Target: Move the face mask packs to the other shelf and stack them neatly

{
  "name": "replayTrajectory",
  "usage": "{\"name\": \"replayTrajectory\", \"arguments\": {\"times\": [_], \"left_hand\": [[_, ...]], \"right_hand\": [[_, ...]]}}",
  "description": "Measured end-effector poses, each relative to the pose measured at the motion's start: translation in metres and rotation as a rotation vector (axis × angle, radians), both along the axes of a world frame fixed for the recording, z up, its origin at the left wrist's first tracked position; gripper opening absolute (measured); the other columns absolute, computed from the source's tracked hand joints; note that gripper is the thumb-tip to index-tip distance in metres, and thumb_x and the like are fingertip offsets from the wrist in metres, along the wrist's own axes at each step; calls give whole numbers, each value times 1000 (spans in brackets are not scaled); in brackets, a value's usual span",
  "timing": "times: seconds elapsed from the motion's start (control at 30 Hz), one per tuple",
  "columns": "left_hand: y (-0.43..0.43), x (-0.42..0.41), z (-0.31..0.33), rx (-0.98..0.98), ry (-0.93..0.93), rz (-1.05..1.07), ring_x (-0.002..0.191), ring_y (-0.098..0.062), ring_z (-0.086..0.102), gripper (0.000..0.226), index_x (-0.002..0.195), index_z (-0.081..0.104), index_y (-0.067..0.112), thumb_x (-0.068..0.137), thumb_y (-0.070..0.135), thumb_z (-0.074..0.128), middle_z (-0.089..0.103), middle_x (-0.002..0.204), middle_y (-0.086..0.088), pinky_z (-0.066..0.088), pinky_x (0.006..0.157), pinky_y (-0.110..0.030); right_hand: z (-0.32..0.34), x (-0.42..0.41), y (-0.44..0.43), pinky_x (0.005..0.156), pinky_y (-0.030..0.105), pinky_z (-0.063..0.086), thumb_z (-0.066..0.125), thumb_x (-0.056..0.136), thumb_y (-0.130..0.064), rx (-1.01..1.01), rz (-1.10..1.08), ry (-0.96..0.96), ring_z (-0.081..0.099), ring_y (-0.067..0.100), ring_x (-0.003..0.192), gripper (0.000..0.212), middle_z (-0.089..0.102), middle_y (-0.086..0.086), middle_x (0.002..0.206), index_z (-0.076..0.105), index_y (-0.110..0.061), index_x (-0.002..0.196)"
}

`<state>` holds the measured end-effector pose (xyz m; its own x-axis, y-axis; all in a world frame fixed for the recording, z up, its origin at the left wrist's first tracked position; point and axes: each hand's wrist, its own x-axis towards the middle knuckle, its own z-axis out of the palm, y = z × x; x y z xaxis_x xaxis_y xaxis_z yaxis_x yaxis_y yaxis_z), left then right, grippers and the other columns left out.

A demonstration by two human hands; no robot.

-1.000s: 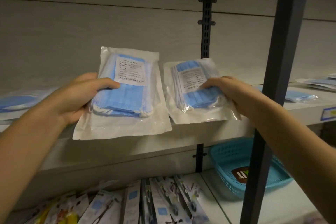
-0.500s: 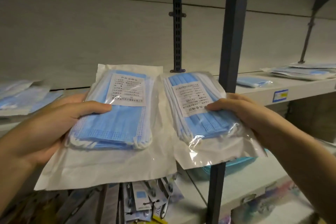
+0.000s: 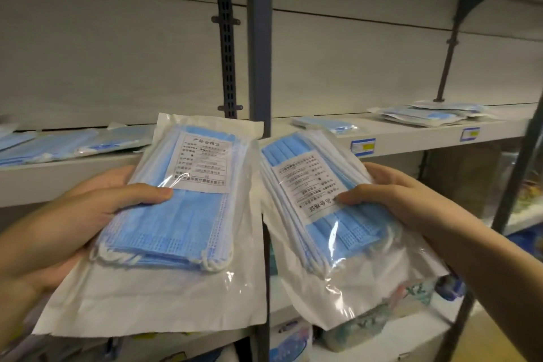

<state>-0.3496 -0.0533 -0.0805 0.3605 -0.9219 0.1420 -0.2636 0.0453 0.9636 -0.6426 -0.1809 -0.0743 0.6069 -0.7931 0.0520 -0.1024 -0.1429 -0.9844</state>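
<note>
Held mask packs: 2, one in the left hand, one in the right hand. Price labels on the shelf edge beyond the right hand: 2.

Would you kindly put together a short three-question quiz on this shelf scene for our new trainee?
1. True or false: each hand holds one face mask pack.
2. Which pack has its paper label upside down to the camera? A) the one in the left hand B) the one in the right hand
3. Fill in: the stack of packs already on the right-hand shelf lies near the shelf's ____ end.

Key
1. True: the left pack and the right pack are each gripped, thumb on top.
2. B.
3. Far right; a single pack lies apart, nearer the grey upright post.
</note>
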Motion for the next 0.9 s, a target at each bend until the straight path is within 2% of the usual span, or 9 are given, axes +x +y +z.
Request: {"name": "replayTrajectory", "arguments": {"times": [0.1, 0.23, 0.33, 0.43, 0.53, 0.57, 0.63, 0.77, 0.9], "left_hand": [[-19, -30, -14, 7, -28, -32, 97, -34, 68, 31, 106, 68, 18, 75, 27, 70, 73, 104, -14, 48, 93, -58], [-50, -86, -16, -5, -39, -116, 94, -33, 70, 52, 101, 69, 21, 54, 43, 77, 74, 99, -12, 55, 85, -50], [-74, -131, -8, -22, -41, -194, 79, -22, 73, 79, 95, 70, 19, 25, 54, 85, 74, 95, -11, 60, 66, -33], [-102, -167, -4, -10, 24, -282, 60, -22, 72, 97, 95, 69, 14, 5, 46, 88, 75, 80, -15, 56, 43, -29], [-131, -203, 4, 16, 85, -354, 50, -23, 70, 76, 103, 64, 14, 33, 32, 86, 74, 66, -11, 52, 37, -27], [-146, -213, 7, 29, 95, -352, 52, -24, 71, 78, 106, 63, 15, 34, 32, 86, 75, 68, -11, 52, 38, -28], [-178, -232, 12, 51, 93, -299, 53, -25, 71, 90, 102, 64, 19, 17, 35, 91, 75, 69, -11, 53, 39, -29], [-243, -266, 22, 15, 105, -290, 42, -18, 67, 32, 92, 59, 18, 62, 24, 67, 70, 52, -2, 49, 32, -25], [-304, -289, 37, -39, 122, -252, 38, -15, 65, 11, 88, 59, 19, 77, 19, 61, 69, 49, 0, 47, 31, -24]], "right_hand": [[-5, -44, -11, 43, 22, 54, 62, 78, -2, 31, -77, -7, 70, 15, 53, 24, 74, 2, 65, 60, -10, 101], [-8, -105, -30, 43, 21, 53, 64, 78, -7, 49, -161, 1, 70, 15, 54, 23, 74, 0, 63, 58, -14, 99], [-7, -143, -48, 45, 24, 54, 66, 77, -12, 55, -228, 14, 72, 19, 59, 33, 75, 3, 71, 55, -15, 109], [-4, -179, -69, 42, 22, 52, 66, 78, -13, 57, -297, 4, 71, 17, 55, 29, 73, 1, 65, 56, -17, 105], [-3, -209, -93, 41, 21, 52, 64, 80, -12, 56, -340, -19, 70, 15, 53, 23, 73, 3, 67, 56, -17, 101], [-3, -219, -102, 42, 22, 53, 64, 79, -12, 57, -353, -16, 70, 16, 53, 25, 73, 5, 72, 56, -16, 102], [-4, -237, -123, 44, 24, 54, 67, 75, -14, 55, -385, -4, 71, 17, 55, 33, 71, 8, 83, 55, -15, 106], [-1, -267, -174, 45, 24, 55, 69, 66, -20, 38, -432, 23, 71, 18, 56, 43, 70, 9, 86, 54, -16, 107], [20, -296, -234, 44, 23, 54, 68, 63, -24, 25, -493, 32, 71, 16, 55, 48, 70, 11, 91, 55, -14, 108]]}}
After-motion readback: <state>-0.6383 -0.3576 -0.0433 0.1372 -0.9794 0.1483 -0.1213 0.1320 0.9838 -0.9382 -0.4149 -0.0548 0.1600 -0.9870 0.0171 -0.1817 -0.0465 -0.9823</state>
